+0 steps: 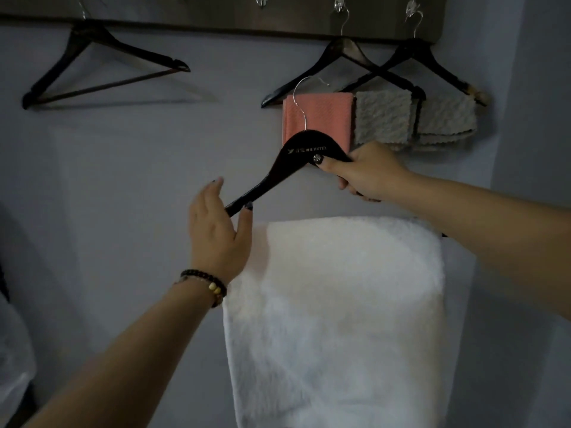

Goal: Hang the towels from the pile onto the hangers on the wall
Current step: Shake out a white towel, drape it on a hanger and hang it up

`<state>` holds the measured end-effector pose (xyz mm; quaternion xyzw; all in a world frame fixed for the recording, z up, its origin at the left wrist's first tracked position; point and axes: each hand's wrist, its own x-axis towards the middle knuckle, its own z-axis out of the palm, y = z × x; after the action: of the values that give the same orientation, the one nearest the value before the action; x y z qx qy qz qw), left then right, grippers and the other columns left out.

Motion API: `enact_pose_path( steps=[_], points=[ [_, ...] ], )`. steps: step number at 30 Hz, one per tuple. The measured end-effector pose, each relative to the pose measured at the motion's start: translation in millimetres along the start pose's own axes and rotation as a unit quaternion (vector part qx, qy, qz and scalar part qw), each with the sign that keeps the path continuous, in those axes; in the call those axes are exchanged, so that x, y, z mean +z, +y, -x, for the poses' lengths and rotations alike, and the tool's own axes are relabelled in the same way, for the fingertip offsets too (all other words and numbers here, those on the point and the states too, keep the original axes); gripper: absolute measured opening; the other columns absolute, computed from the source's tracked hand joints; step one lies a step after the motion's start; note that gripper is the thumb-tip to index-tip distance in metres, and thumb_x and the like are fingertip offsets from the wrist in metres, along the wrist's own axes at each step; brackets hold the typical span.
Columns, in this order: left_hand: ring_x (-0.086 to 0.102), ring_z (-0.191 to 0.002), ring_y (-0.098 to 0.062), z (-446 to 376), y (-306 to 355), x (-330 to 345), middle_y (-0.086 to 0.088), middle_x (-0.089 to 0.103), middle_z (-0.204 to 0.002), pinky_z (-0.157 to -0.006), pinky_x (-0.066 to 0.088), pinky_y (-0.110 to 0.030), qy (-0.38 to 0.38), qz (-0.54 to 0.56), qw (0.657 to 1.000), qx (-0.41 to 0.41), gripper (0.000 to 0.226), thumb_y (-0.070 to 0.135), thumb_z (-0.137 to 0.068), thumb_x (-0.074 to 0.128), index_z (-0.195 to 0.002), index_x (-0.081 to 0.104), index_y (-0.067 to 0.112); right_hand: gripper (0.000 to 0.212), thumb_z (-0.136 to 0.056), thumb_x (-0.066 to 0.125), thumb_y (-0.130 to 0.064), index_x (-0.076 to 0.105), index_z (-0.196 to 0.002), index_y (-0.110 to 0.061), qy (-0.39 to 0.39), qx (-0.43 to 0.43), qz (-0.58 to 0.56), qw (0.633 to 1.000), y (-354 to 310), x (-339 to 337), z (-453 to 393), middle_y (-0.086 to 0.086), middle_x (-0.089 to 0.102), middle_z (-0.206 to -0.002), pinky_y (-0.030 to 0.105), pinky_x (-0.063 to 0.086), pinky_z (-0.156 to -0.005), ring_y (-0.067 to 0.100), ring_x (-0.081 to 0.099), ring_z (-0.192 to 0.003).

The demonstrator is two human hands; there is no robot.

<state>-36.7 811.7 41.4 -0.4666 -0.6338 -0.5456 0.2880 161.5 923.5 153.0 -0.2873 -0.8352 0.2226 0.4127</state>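
I hold a dark wooden hanger (296, 156) with a silver hook in front of the wall. A large white towel (333, 304) is draped over its lower bar and hangs down. My right hand (367, 171) grips the hanger's right arm near the middle, thumb on the front. My left hand (219, 233) holds the hanger's left arm between thumb and fingers. Behind, a pink towel (318, 115) and a grey towel (383, 115) hang on one wall hanger, and another grey towel (445, 118) on the hanger to its right.
A dark wooden rail (216, 13) with metal hooks runs along the top of the wall. An empty tilted hanger (102, 72) hangs from it at the left. A free hook (261, 1) sits in the middle. Something pale (12, 350) lies at the lower left edge.
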Motion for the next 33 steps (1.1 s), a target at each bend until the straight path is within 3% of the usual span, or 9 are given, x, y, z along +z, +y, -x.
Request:
enact_pose_path(
  steps=[3, 5, 7, 13, 15, 20, 26, 31, 33],
  points=[
    [0.058, -0.096, -0.019, -36, -11, -1, 0.006, 0.059, -0.107, -0.08, 0.048, -0.038, -0.087, -0.07, 0.993, 0.046, 0.04, 0.045, -0.098, 0.041, -0.127, 0.046, 0.018, 0.054, -0.081, 0.066, -0.056, 0.06, -0.058, -0.008, -0.003, -0.01, -0.016, 1.0, 2, 14, -21, -0.001, 0.051, -0.041, 0.02, 0.033, -0.037, 0.014, 0.041, -0.035],
    [0.055, -0.074, -0.016, -60, -19, 4, 0.012, 0.052, -0.083, -0.057, 0.039, -0.03, -0.113, -0.123, 0.985, 0.039, 0.032, 0.05, -0.097, 0.035, -0.104, 0.048, 0.022, 0.054, -0.08, 0.065, -0.058, 0.06, -0.057, -0.01, -0.003, -0.018, -0.013, 1.0, 2, 25, -38, 0.001, 0.051, -0.042, 0.021, 0.033, -0.039, 0.014, 0.041, -0.035],
    [0.049, -0.062, -0.016, -82, -29, 8, 0.01, 0.047, -0.072, -0.049, 0.029, -0.028, -0.118, -0.153, 0.98, 0.053, 0.031, 0.05, -0.098, 0.033, -0.092, 0.044, 0.021, 0.049, -0.082, 0.065, -0.056, 0.06, -0.056, -0.014, 0.001, -0.026, -0.018, 0.999, 1, 34, -56, -0.006, 0.051, -0.037, 0.021, 0.034, -0.039, 0.009, 0.041, -0.031],
    [0.047, -0.054, -0.016, -154, -67, 9, 0.009, 0.047, -0.064, -0.048, 0.03, -0.03, -0.085, -0.202, 0.97, 0.107, 0.035, 0.05, -0.097, 0.032, -0.09, 0.043, 0.018, 0.036, -0.085, 0.067, -0.046, 0.062, -0.066, -0.015, -0.002, -0.087, -0.021, 0.996, -12, 58, -123, -0.007, 0.055, -0.038, 0.022, 0.038, -0.039, 0.003, 0.047, -0.033],
    [0.046, -0.053, -0.017, -184, -80, 7, 0.01, 0.046, -0.064, -0.049, 0.031, -0.03, -0.057, -0.222, 0.966, 0.122, 0.036, 0.051, -0.096, 0.031, -0.091, 0.044, 0.019, 0.023, -0.081, 0.074, -0.036, 0.063, -0.082, -0.016, -0.024, -0.119, -0.022, 0.992, -17, 60, -148, -0.006, 0.061, -0.046, 0.02, 0.042, -0.04, 0.002, 0.054, -0.038],
    [0.047, -0.056, -0.017, -264, -99, 6, 0.011, 0.045, -0.066, -0.052, 0.035, -0.03, -0.018, -0.261, 0.954, 0.146, 0.037, 0.054, -0.096, 0.031, -0.092, 0.045, 0.02, 0.027, -0.079, 0.077, -0.021, 0.061, -0.1, -0.015, 0.011, -0.169, 0.001, 0.985, -28, 71, -218, 0.002, 0.07, -0.07, 0.027, 0.05, -0.051, 0.012, 0.063, -0.05],
    [0.049, -0.057, -0.014, -353, -103, 8, 0.006, 0.049, -0.068, -0.049, 0.036, -0.031, -0.001, -0.284, 0.942, 0.178, 0.04, 0.057, -0.097, 0.03, -0.092, 0.044, 0.02, 0.028, -0.08, 0.072, -0.043, 0.058, -0.089, -0.021, 0.202, -0.218, 0.102, 0.949, -45, 76, -300, -0.001, 0.067, -0.084, 0.034, 0.05, -0.067, 0.018, 0.061, -0.074],
    [0.047, -0.052, -0.014, -400, -106, 18, 0.004, 0.048, -0.064, -0.048, 0.036, -0.029, -0.012, -0.415, 0.87, 0.266, 0.042, 0.055, -0.099, 0.022, -0.1, 0.043, 0.019, 0.049, -0.08, 0.062, -0.06, 0.053, -0.063, -0.015, 0.248, -0.199, 0.156, 0.935, -50, 67, -338, 0.004, 0.054, -0.058, 0.032, 0.034, -0.053, 0.022, 0.054, -0.057],
    [0.044, -0.05, -0.014, -414, -108, 26, 0.003, 0.047, -0.064, -0.05, 0.039, -0.029, -0.016, -0.424, 0.863, 0.273, 0.043, 0.053, -0.1, 0.022, -0.103, 0.045, 0.017, 0.05, -0.08, 0.063, -0.059, 0.048, -0.055, -0.019, 0.261, -0.196, 0.157, 0.932, -51, 65, -348, 0.002, 0.05, -0.053, 0.032, 0.032, -0.053, 0.021, 0.051, -0.054]
  ],
)
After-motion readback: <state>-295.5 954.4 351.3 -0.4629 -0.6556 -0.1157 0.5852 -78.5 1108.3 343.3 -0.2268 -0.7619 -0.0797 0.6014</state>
